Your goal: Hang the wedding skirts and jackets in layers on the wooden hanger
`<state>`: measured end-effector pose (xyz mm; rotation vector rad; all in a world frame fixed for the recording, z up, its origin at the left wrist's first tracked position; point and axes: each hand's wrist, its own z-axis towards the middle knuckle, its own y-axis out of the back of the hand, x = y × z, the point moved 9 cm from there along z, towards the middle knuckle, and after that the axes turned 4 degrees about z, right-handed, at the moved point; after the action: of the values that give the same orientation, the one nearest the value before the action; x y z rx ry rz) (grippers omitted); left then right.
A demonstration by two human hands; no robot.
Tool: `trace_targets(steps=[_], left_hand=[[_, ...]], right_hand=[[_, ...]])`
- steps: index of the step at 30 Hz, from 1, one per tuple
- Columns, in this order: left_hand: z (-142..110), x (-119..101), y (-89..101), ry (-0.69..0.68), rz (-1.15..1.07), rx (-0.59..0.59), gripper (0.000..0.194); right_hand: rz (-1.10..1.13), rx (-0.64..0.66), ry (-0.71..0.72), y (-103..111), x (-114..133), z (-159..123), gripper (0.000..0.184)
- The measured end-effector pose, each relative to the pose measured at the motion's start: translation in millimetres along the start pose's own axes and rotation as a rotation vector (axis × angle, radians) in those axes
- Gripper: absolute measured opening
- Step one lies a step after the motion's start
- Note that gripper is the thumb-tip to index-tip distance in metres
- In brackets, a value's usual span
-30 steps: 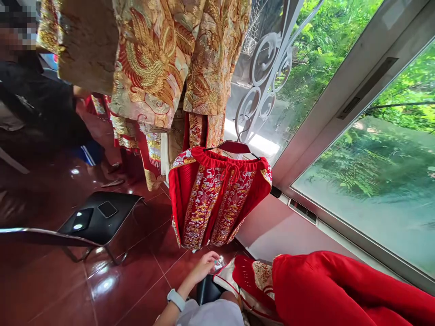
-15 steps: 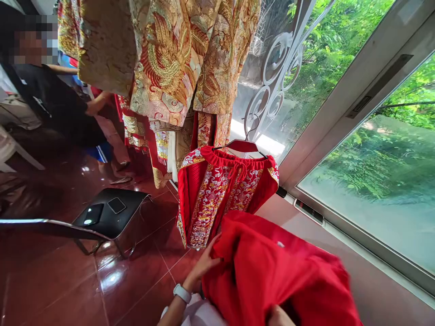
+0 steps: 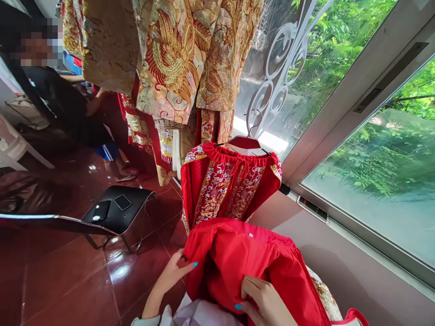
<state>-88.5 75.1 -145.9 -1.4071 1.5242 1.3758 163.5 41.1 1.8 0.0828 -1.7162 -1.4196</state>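
Observation:
A plain red garment (image 3: 244,262) lies bunched over my lap, lining side up. My left hand (image 3: 173,274) grips its left edge, thumb on the cloth and fingers tucked under. My right hand (image 3: 263,301) pinches the red fabric near its lower middle. Just beyond, a red skirt with gold and silver embroidery (image 3: 231,185) hangs from a hanger (image 3: 244,141) hooked on the white window grille (image 3: 275,77).
Gold embroidered robes (image 3: 176,59) hang overhead at the top centre. A black stool (image 3: 117,210) with a phone on it stands on the glossy red tile floor to the left. Another person in dark clothes (image 3: 50,99) sits at the far left. Large windows run along the right.
The red garment has been pulled from the right onto my lap and spread. My left hand moved from a small item low down to the cloth's edge; my right hand came into view on it.

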Motion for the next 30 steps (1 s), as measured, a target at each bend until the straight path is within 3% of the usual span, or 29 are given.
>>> trace_targets(steps=[3, 5, 6, 9, 13, 16, 19, 23, 25, 27, 29, 30], left_hand=[[-9.2, -30.8, 13.1, -0.081, 0.163, -0.153, 0.051], [-13.2, -46.4, 20.5, -0.119, 0.269, -0.244, 0.051], [-13.1, -51.3, 19.9, -0.136, 0.281, -0.235, 0.050], [-6.0, -48.1, 4.4, -0.091, 0.098, -0.051, 0.050], [1.4, -29.9, -13.0, 0.060, -0.137, 0.060, 0.063], [-2.6, -30.1, -13.7, 0.030, -0.070, 0.084, 0.052], [-17.7, -38.1, 13.0, -0.043, 0.059, -0.035, 0.042], [-47.3, -62.1, 50.6, -0.173, 0.214, -0.131, 0.035], [-59.9, -76.6, 51.1, -0.219, 0.275, -0.042, 0.030], [-72.4, -92.7, 41.1, -0.269, 0.310, 0.103, 0.024], [-84.8, -108.6, 35.3, -0.328, 0.332, 0.173, 0.019], [-90.1, -115.4, 38.0, -0.358, 0.342, 0.148, 0.019]], right_hand=[[-0.091, 0.131, -0.135, -20.2, -5.6, 0.3, 0.019], [-0.150, 0.207, -0.137, -36.4, -2.2, 2.4, 0.017], [-0.165, 0.244, -0.115, -44.9, 1.2, 4.0, 0.015], [-0.135, 0.326, -0.048, -64.1, 10.6, 8.4, 0.008], [-0.018, 0.295, -0.105, -60.9, 3.3, 14.0, 0.012], [0.127, 0.194, -0.195, -49.8, -17.4, 15.1, 0.016], [0.374, 0.016, -0.252, -48.7, -49.3, 13.4, 0.021], [0.351, -0.454, -0.484, -57.8, -119.1, 3.9, 0.075], [0.255, -0.591, -0.549, -66.1, -140.3, 6.7, 0.089], [0.183, -0.662, -0.570, -64.6, -149.8, 17.6, 0.088], [0.112, -0.764, -0.581, -42.7, -150.2, 26.6, 0.079], [0.073, -0.835, -0.582, -25.0, -147.1, 28.1, 0.073]])
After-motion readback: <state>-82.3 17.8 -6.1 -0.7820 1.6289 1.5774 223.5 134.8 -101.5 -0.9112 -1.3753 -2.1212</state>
